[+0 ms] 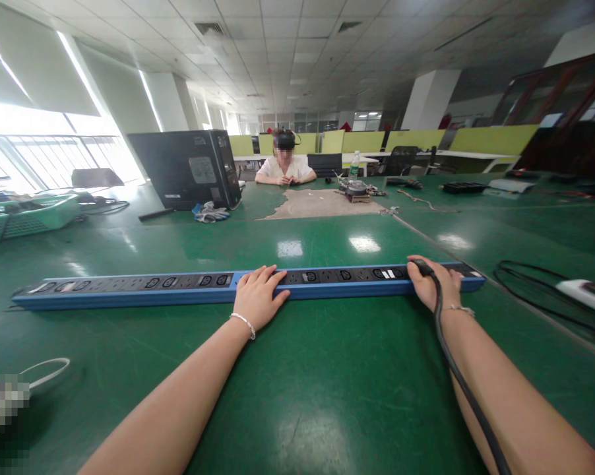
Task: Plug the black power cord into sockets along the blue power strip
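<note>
A long blue power strip (322, 290) with a row of black sockets lies across the green table (297, 382). My left hand (260, 297) rests flat over the strip's middle, fingers spread, holding nothing. Near the strip's right end, my right hand (431, 284) is closed round the black plug (421, 267) of a thick cable (448, 356). The plug is over the sockets; whether it sits in one cannot be told. The cable runs down along my right forearm.
A black computer case (188, 168) stands at the back left, with gloves (211, 212) beside it. A green basket (30, 218) is far left. Black cables (530, 290) and a white device (587, 295) lie at right. A person (285, 165) sits across the table.
</note>
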The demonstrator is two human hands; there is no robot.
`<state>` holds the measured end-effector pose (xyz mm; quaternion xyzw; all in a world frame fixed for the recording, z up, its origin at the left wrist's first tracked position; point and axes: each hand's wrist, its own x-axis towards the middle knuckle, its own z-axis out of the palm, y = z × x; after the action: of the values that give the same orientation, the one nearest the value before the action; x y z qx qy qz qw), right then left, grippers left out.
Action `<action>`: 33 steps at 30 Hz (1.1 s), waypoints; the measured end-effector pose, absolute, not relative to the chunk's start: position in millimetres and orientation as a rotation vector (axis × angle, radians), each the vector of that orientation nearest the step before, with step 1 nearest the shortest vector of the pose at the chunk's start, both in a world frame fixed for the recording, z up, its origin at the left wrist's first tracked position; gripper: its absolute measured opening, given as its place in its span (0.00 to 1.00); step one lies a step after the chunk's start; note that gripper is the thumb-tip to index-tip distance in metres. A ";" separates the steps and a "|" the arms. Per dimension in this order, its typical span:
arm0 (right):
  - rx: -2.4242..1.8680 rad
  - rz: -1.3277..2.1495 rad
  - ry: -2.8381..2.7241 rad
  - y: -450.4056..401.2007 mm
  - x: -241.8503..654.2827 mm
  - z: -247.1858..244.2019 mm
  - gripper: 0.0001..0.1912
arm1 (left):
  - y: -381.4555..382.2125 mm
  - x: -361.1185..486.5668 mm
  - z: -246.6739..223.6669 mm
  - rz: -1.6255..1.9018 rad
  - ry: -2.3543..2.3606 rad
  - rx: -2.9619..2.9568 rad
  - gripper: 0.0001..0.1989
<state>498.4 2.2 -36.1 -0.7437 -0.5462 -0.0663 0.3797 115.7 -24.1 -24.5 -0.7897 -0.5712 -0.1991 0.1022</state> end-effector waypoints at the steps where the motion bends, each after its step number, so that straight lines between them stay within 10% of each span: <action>1: -1.885 -0.178 -1.410 2.0 496.3 -36.3 0.16 | -24.2 116.0 -24.4 -0.588 -1.689 -2.330 0.21; 33: -1.871 -0.522 -1.484 -9.0 500.5 -40.4 0.20 | -22.3 113.5 -28.4 -0.609 -1.626 -2.318 0.21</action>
<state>500.5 -9.0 -40.4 -0.7194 -0.5706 -0.2008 0.3414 113.5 -22.3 -28.4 -0.7943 -0.5572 -0.2086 0.1226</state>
